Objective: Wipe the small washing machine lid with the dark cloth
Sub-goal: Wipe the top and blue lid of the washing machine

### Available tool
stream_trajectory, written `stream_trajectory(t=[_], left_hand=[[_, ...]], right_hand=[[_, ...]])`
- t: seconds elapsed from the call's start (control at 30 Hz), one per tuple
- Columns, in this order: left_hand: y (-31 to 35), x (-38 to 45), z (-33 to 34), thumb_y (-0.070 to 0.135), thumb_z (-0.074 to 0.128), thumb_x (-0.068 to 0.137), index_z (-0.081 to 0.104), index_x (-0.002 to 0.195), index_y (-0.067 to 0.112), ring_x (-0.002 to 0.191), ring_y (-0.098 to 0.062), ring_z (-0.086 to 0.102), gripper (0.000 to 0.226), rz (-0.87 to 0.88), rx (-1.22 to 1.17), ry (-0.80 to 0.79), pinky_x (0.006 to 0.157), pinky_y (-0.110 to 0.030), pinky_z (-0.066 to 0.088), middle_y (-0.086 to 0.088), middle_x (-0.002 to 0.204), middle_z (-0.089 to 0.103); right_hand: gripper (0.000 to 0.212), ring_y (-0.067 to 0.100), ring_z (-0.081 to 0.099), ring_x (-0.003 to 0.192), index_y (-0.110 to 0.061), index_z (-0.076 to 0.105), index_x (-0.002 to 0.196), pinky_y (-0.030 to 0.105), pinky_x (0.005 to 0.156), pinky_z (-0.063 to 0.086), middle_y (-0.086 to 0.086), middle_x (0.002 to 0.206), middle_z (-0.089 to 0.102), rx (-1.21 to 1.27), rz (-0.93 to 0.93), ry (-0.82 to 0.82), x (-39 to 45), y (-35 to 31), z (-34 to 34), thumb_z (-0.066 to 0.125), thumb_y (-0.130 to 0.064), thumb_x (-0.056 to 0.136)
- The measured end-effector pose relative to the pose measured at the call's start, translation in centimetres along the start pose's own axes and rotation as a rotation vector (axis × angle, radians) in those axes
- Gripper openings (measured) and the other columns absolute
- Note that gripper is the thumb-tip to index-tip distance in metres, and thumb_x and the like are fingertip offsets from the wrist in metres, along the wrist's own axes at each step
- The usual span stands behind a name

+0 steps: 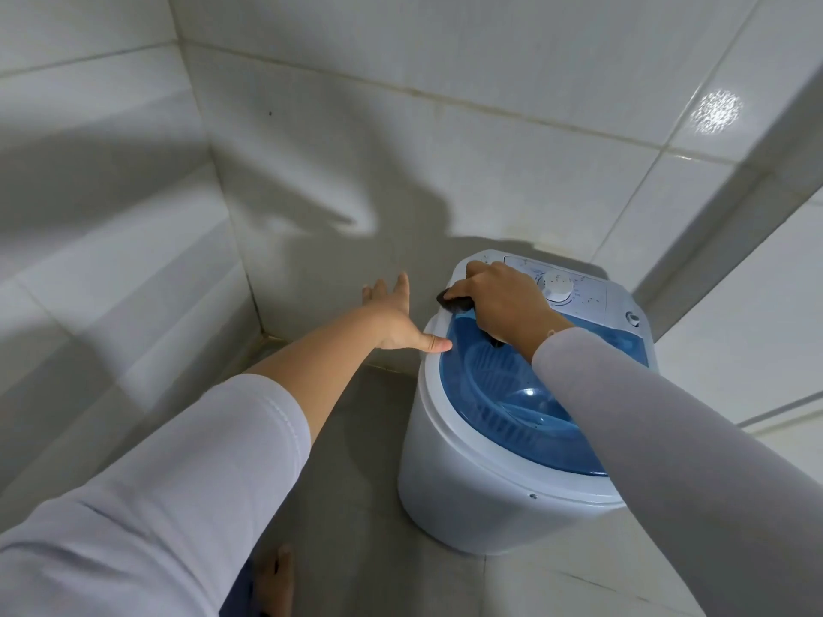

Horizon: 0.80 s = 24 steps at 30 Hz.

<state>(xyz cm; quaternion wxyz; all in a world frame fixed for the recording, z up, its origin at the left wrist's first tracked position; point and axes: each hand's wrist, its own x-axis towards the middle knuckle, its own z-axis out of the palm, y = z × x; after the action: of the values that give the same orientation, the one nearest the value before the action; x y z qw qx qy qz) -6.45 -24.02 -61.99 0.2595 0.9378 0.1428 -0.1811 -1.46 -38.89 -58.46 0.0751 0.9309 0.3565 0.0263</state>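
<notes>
A small white washing machine [467, 478] stands on the floor with a translucent blue lid [503, 394] on top. My right hand [499, 300] presses a dark cloth [456, 302] against the lid's far left edge, fingers curled over the cloth; a bit of cloth also shows under the palm. My left hand [396, 313] is spread flat with straight fingers, just left of the machine, the thumb tip close to the lid's rim. It holds nothing.
The machine's white control panel with a round dial [559, 287] lies behind the lid. White tiled walls [222, 149] close in on the left and back. The grey floor [356, 460] runs left of the machine. My bare foot [274, 581] shows at the bottom.
</notes>
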Motion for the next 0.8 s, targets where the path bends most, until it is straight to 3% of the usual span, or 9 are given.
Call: stream_trajectory(t=[0.4,0.8], left_hand=[[0.4,0.1,-0.5,0.067,0.069,0.067,-0.022,0.15,0.023,0.148,-0.03,-0.021,0.131,0.03,0.083,-0.025,0.121,-0.053,0.009,-0.009,0.161,-0.02],[0.1,0.8,-0.2,0.072,0.068,0.062,-0.024,0.149,0.026,0.148,-0.03,-0.02,0.134,0.022,0.105,-0.026,0.117,-0.06,0.012,-0.007,0.16,-0.022]], right_hand=[[0.049,0.033,0.054,0.108,-0.029,0.06,0.128,0.037,0.08,0.049,0.01,0.112,0.05,-0.035,0.076,0.025,2.8,1.3,0.6,0.051,-0.001,0.089],[0.039,0.034,0.051,0.108,-0.019,0.062,0.124,0.039,0.081,0.049,0.011,0.12,0.05,-0.137,0.205,0.058,5.2,2.0,0.7,0.048,-0.002,0.091]])
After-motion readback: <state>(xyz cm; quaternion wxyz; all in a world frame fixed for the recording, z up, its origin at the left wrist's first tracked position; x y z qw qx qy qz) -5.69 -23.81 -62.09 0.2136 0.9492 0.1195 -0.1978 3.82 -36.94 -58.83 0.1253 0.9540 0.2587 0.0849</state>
